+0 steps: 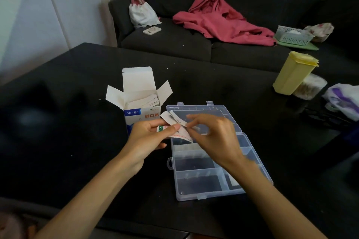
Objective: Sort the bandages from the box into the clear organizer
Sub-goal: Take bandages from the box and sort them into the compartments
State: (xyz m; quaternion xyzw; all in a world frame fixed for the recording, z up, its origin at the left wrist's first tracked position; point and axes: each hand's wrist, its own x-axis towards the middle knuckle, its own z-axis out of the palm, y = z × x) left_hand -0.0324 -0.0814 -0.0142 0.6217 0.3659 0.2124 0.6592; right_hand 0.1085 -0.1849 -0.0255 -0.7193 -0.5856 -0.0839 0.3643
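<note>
A small fan of wrapped bandages (175, 125) is held above the far left corner of the clear organizer (209, 153), pinched between thumb and fingers of the left hand (149, 138). The top strip of the fan is pinched by the fingertips of the right hand (211, 134), remaining fingers loosely spread. The organizer is seen lying open on the black desk (68, 141), lid folded flat away from the person; a pale stack is visible in one upper compartment, contents otherwise hard to tell. The bandage box (139, 103) stands upright just left of the organizer, flaps open, more strips seen inside. A yellow container (293, 72) is noted at the desk's far right
</note>
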